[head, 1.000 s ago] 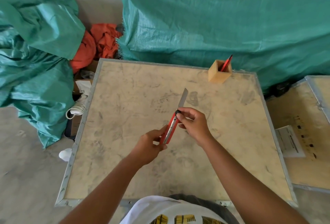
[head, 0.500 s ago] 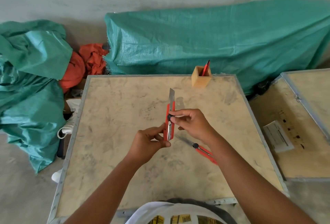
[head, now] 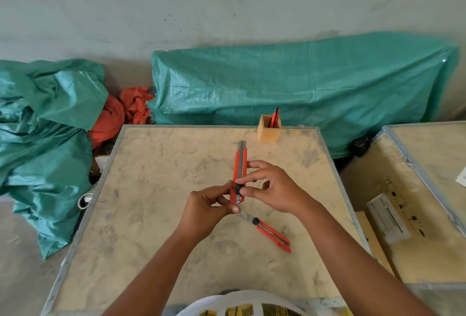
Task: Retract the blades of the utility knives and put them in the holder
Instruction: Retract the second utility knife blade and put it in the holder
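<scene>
Knife in hand, red-bodied, held upright above the middle of the table. We find only a short stub of grey blade showing past its far tip. The left hand pinches the lower end of the knife between thumb and fingers. The right hand holds it just above that grip: its thumb presses the black slider knob, low on the body, and its forefinger lies across the handle higher up. The remaining right fingers are loosely curled, off the knife.

Below the grip and to its right, a second knife lies flat on the table, apart from both hands. Its red handle points toward the near right. Its black knob sits at the end nearer the grip, and a length of bare blade runs out from that end toward the left hand.

Beyond the grip and to its right, a small wooden holder stands upright near the table's far edge, well apart from the hands. We note a third knife standing in it, leaning right, its red top above the rim.

Further out, a second table stands to the right of the first. Green tarpaulin lies bunched against the wall behind, with an orange cloth to the left of the holder's side.
</scene>
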Demonstrator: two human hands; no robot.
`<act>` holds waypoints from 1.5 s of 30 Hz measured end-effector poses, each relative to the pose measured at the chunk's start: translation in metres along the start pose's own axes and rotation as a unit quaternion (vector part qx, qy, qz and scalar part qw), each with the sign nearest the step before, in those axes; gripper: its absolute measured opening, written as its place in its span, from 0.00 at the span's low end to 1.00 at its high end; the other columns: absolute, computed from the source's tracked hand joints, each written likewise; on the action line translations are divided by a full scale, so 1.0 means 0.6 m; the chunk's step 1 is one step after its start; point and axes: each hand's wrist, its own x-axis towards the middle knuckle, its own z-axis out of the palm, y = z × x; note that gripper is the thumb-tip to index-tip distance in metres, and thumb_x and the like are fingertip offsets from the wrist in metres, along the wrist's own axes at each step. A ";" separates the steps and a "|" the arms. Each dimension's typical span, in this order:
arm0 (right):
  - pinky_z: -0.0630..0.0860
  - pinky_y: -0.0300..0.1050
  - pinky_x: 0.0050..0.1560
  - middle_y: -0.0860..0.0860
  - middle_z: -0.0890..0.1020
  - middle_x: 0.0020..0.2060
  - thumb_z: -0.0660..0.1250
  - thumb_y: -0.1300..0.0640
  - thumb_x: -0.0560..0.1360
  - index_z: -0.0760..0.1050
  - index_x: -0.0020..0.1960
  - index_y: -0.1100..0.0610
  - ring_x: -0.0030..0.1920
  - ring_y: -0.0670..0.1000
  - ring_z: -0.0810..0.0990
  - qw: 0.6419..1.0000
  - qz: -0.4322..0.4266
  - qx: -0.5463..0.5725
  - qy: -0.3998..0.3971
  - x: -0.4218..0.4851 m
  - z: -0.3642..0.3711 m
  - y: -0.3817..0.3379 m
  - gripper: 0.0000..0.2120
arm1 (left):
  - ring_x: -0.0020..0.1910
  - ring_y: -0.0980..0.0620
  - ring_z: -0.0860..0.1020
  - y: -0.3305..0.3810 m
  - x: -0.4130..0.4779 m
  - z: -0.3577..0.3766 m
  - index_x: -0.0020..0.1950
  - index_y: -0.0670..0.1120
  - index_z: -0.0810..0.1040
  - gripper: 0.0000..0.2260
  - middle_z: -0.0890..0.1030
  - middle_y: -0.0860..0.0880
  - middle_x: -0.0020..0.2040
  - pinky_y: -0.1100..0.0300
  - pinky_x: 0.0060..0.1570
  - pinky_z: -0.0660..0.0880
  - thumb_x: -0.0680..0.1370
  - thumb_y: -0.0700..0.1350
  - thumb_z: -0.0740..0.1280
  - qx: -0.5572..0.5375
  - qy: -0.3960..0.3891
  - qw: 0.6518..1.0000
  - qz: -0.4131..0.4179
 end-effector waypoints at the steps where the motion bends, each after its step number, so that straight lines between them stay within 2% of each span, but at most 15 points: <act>1: 0.75 0.39 0.54 0.40 0.75 0.67 0.76 0.53 0.74 0.85 0.56 0.42 0.68 0.43 0.73 1.000 -0.006 -0.006 -0.002 -0.006 -0.008 -0.001 0.12 | 0.38 0.50 0.80 0.004 -0.002 0.010 0.53 0.64 0.83 0.27 0.88 0.53 0.43 0.54 0.55 0.81 0.66 0.33 0.79 0.001 0.005 1.000 0.003; 6: 0.70 0.30 0.45 0.40 0.78 0.59 0.79 0.51 0.70 0.84 0.48 0.46 0.55 0.43 0.78 0.999 -0.025 -0.017 0.041 -0.032 -0.041 0.007 0.08 | 0.43 0.36 0.81 0.017 -0.007 0.064 0.56 0.57 0.83 0.25 0.88 0.53 0.40 0.50 0.57 0.80 0.66 0.33 0.79 0.001 0.020 1.000 0.000; 8: 0.71 0.29 0.45 0.40 0.78 0.60 0.79 0.50 0.70 0.83 0.50 0.45 0.52 0.43 0.78 0.999 -0.031 -0.023 0.031 -0.040 -0.057 0.017 0.10 | 0.42 0.37 0.81 0.021 -0.008 0.086 0.56 0.57 0.83 0.25 0.87 0.53 0.39 0.50 0.57 0.80 0.66 0.33 0.79 0.004 0.024 1.000 -0.002; 11: 0.75 0.35 0.46 0.38 0.77 0.63 0.78 0.49 0.72 0.84 0.56 0.42 0.56 0.43 0.78 0.999 -0.034 -0.019 0.013 -0.050 -0.088 0.035 0.13 | 0.40 0.44 0.81 0.029 -0.006 0.116 0.56 0.57 0.83 0.25 0.87 0.51 0.38 0.53 0.57 0.79 0.66 0.33 0.79 0.004 0.033 0.999 0.000; 14: 0.72 0.32 0.45 0.39 0.80 0.60 0.79 0.49 0.70 0.85 0.50 0.46 0.54 0.44 0.79 0.998 -0.044 -0.012 0.036 -0.053 -0.106 0.046 0.10 | 0.42 0.40 0.84 0.035 -0.001 0.142 0.57 0.56 0.83 0.25 0.87 0.49 0.38 0.54 0.57 0.78 0.67 0.33 0.78 0.006 0.035 0.999 0.002; 17: 0.72 0.30 0.44 0.41 0.81 0.56 0.81 0.47 0.67 0.83 0.46 0.49 0.52 0.45 0.80 0.996 -0.062 -0.013 0.065 -0.051 -0.119 0.053 0.12 | 0.44 0.37 0.83 0.039 0.006 0.161 0.58 0.55 0.83 0.25 0.87 0.50 0.39 0.52 0.59 0.78 0.67 0.34 0.79 0.020 0.040 0.999 0.006; 21: 0.71 0.33 0.45 0.38 0.80 0.59 0.80 0.48 0.69 0.84 0.53 0.46 0.52 0.44 0.79 0.997 -0.061 0.005 0.045 -0.047 -0.139 0.066 0.13 | 0.41 0.44 0.84 0.047 0.021 0.173 0.58 0.56 0.82 0.25 0.88 0.51 0.39 0.52 0.61 0.77 0.67 0.35 0.79 0.038 0.046 0.998 0.004; 23: 0.71 0.32 0.44 0.39 0.80 0.58 0.80 0.49 0.69 0.85 0.50 0.48 0.52 0.44 0.79 0.996 -0.064 0.007 0.064 -0.042 -0.140 0.074 0.11 | 0.40 0.49 0.85 0.050 0.032 0.177 0.58 0.56 0.83 0.25 0.88 0.52 0.39 0.53 0.61 0.77 0.66 0.34 0.79 0.046 0.041 0.998 0.005; 26: 0.73 0.31 0.43 0.42 0.81 0.56 0.81 0.48 0.67 0.82 0.45 0.50 0.54 0.45 0.80 0.993 -0.063 0.003 0.100 -0.029 -0.138 0.086 0.12 | 0.41 0.46 0.85 0.049 0.052 0.182 0.59 0.57 0.82 0.26 0.88 0.53 0.40 0.54 0.60 0.78 0.67 0.35 0.79 0.059 0.024 0.998 0.005; 29: 0.78 0.35 0.44 0.42 0.81 0.56 0.79 0.48 0.69 0.82 0.49 0.50 0.54 0.44 0.81 0.991 -0.044 0.048 0.114 -0.012 -0.142 0.099 0.12 | 0.42 0.44 0.85 0.042 0.081 0.182 0.58 0.60 0.82 0.26 0.88 0.52 0.41 0.53 0.61 0.77 0.67 0.36 0.79 0.066 0.013 0.998 0.006; 32: 0.83 0.42 0.48 0.42 0.84 0.55 0.75 0.51 0.75 0.82 0.56 0.49 0.52 0.42 0.83 0.985 -0.001 0.103 0.139 0.017 -0.156 0.113 0.11 | 0.42 0.48 0.86 0.036 0.121 0.183 0.57 0.63 0.82 0.26 0.88 0.53 0.44 0.52 0.63 0.75 0.67 0.36 0.79 0.087 -0.006 0.996 0.005; 38: 0.86 0.53 0.49 0.43 0.86 0.52 0.75 0.59 0.75 0.85 0.54 0.48 0.47 0.45 0.86 0.974 0.043 0.114 0.191 0.116 -0.216 0.151 0.10 | 0.43 0.54 0.85 0.019 0.250 0.190 0.56 0.65 0.81 0.27 0.87 0.60 0.48 0.51 0.60 0.77 0.67 0.37 0.79 0.132 -0.032 0.991 0.000; 41: 0.86 0.55 0.49 0.43 0.86 0.51 0.76 0.60 0.74 0.85 0.52 0.47 0.49 0.48 0.86 0.969 0.052 0.112 0.212 0.182 -0.246 0.177 0.11 | 0.43 0.59 0.84 0.012 0.335 0.193 0.55 0.66 0.79 0.27 0.85 0.66 0.46 0.65 0.55 0.74 0.68 0.38 0.79 0.157 -0.056 0.986 -0.007; 43: 0.85 0.56 0.51 0.43 0.86 0.50 0.76 0.61 0.73 0.85 0.51 0.46 0.51 0.48 0.86 0.967 0.054 0.109 0.226 0.223 -0.263 0.190 0.12 | 0.44 0.60 0.84 0.009 0.386 0.193 0.55 0.67 0.78 0.27 0.85 0.64 0.48 0.73 0.50 0.71 0.68 0.39 0.80 0.166 -0.071 0.983 -0.010; 45: 0.84 0.54 0.55 0.43 0.86 0.49 0.76 0.61 0.73 0.85 0.51 0.47 0.52 0.46 0.85 0.965 0.050 0.097 0.239 0.264 -0.280 0.201 0.12 | 0.47 0.61 0.84 0.002 0.435 0.193 0.60 0.63 0.79 0.26 0.85 0.59 0.55 0.73 0.49 0.72 0.67 0.42 0.80 0.166 -0.079 0.983 -0.018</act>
